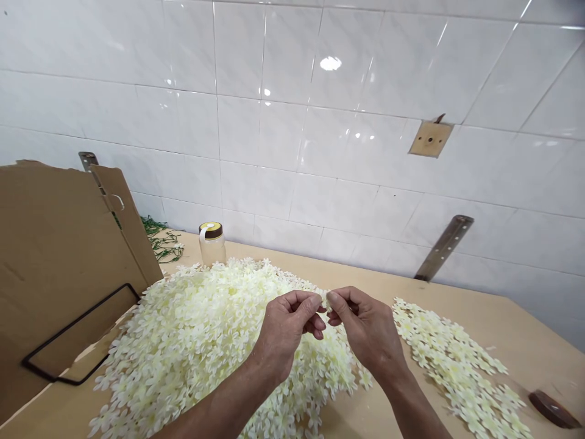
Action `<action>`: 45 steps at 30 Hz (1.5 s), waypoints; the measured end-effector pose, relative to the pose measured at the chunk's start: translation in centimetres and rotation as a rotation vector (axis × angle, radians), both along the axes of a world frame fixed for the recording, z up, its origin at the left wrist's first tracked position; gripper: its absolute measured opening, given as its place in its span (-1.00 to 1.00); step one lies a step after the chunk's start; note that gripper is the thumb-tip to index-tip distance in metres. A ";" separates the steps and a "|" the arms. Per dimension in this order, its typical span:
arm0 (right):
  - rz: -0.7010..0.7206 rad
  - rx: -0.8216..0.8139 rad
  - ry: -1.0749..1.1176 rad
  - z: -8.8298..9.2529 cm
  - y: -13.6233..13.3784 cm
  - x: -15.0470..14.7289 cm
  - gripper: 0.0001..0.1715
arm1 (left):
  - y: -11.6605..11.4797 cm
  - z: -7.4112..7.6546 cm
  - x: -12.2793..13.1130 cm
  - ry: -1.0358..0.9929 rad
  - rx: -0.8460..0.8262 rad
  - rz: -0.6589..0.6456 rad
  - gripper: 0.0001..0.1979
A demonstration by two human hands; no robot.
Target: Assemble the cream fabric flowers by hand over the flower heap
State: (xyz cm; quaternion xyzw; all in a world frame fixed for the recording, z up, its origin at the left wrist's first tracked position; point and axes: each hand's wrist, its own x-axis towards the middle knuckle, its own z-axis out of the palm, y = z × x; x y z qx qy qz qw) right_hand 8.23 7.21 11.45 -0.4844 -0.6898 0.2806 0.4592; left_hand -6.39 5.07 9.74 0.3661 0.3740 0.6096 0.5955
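Note:
A big heap of small cream-white fabric flowers covers the middle of the wooden table. Both my hands hover above its right side. My left hand and my right hand meet fingertip to fingertip, each pinching one small white flower between thumb and forefinger. A thinner, flatter spread of the same flowers lies to the right of my right hand.
An opened cardboard box flap with a black outlined rectangle stands at the left. A clear plastic jar with a brown lid and some green stems sit by the white tiled wall. A dark round object lies at the right edge.

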 end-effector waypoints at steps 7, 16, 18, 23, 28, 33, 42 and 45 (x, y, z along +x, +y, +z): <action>-0.047 -0.006 -0.024 -0.1 -0.1 -0.1 -0.56 | -0.1 0.1 0.1 -0.047 -0.029 -0.021 -0.71; -0.005 -0.092 -0.005 -0.1 0.2 -0.1 -0.54 | 0.2 -0.5 0.0 -0.010 -0.034 0.006 -0.72; 0.012 -0.110 -0.007 -0.1 0.3 0.0 -0.52 | 0.3 -0.6 -0.1 0.004 -0.040 0.011 -0.73; 0.022 -0.171 0.004 -0.3 0.9 0.5 -0.50 | 0.8 -0.7 -0.5 -0.022 -0.065 0.028 -0.77; -0.010 -0.202 0.012 -0.5 1.4 1.1 -0.48 | 1.2 -0.2 -1.2 -0.061 -0.071 0.074 -0.78; 0.006 -0.239 0.069 -1.0 1.8 1.2 -0.48 | 1.3 0.3 -1.7 -0.078 -0.065 0.099 -0.79; 0.087 -0.210 0.141 -1.2 2.1 1.3 -0.55 | 1.2 0.6 -1.9 -0.074 -0.058 0.107 -0.78; 0.030 -0.029 -0.040 -1.9 2.2 1.1 -0.66 | 1.2 0.4 -1.8 -0.030 -0.048 0.111 -0.80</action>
